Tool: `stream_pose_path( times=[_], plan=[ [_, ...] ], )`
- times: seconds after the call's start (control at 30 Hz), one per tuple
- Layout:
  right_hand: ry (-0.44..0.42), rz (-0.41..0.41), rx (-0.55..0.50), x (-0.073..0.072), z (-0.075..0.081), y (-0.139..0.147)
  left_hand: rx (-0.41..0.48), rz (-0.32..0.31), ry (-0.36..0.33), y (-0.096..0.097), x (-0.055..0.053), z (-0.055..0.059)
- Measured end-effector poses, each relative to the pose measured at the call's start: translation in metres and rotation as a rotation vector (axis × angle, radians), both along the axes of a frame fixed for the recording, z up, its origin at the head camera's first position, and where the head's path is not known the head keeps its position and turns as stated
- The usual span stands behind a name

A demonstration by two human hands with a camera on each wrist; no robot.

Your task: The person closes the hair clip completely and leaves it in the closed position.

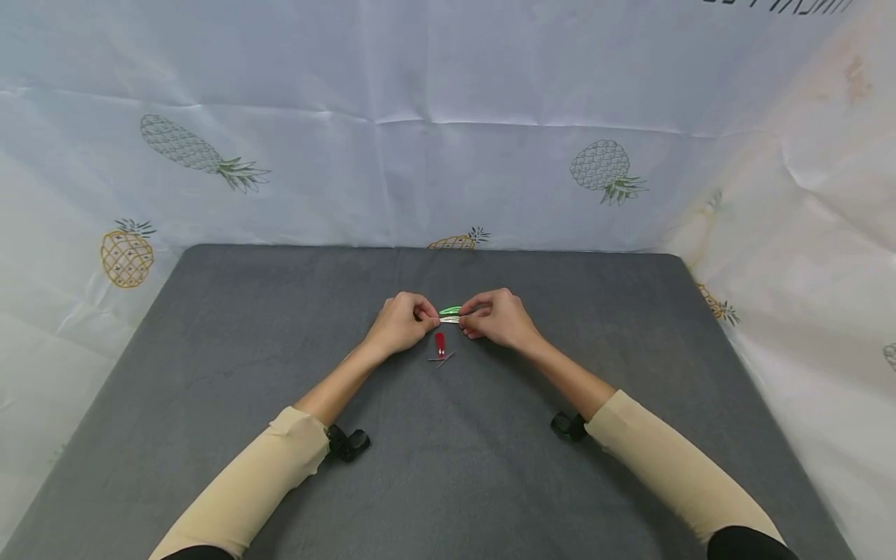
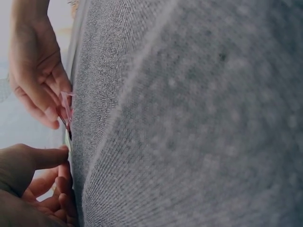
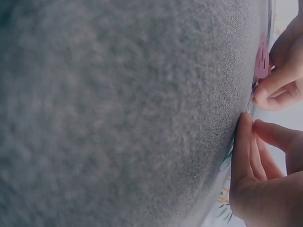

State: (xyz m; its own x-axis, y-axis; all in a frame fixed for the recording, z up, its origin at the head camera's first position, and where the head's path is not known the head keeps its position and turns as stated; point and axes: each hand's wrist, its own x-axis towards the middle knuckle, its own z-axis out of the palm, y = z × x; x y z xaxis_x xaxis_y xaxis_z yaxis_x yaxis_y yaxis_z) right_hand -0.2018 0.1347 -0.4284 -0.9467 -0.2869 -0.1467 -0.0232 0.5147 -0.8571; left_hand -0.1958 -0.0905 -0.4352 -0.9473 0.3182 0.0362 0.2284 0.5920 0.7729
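A pale silvery snap hair clip [image 1: 449,320] lies between my two hands near the middle of the table. My left hand [image 1: 402,323] pinches its left end between thumb and forefinger. At the right end, the thumb and fingers of my right hand [image 1: 501,318] pinch it and hide part of it. Just beyond lies a green snap hair clip [image 1: 450,310], partly covered by the right fingers. In the right wrist view the silvery clip [image 3: 250,101] shows as a thin edge between both sets of fingertips.
Nearer to me lies a red hair clip [image 1: 439,344], which looks pink [image 3: 262,59] in the right wrist view. Two thin pins [image 1: 442,359] cross at its near end. Grey cloth covers the table [image 1: 448,467]; a pineapple-print curtain [image 1: 392,179] hangs behind.
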Motion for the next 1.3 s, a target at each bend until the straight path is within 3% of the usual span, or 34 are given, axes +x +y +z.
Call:
stream_pose_path(
  times=[0.53,1.3],
  plan=[
    [0.031,0.063,-0.010,0.007,0.000,-0.002,0.012,-0.017,-0.042,-0.005,0.006,-0.001],
    [0.028,0.136,0.031,0.024,0.002,0.003,0.009,-0.038,-0.096,-0.014,0.029,0.004]
  ],
)
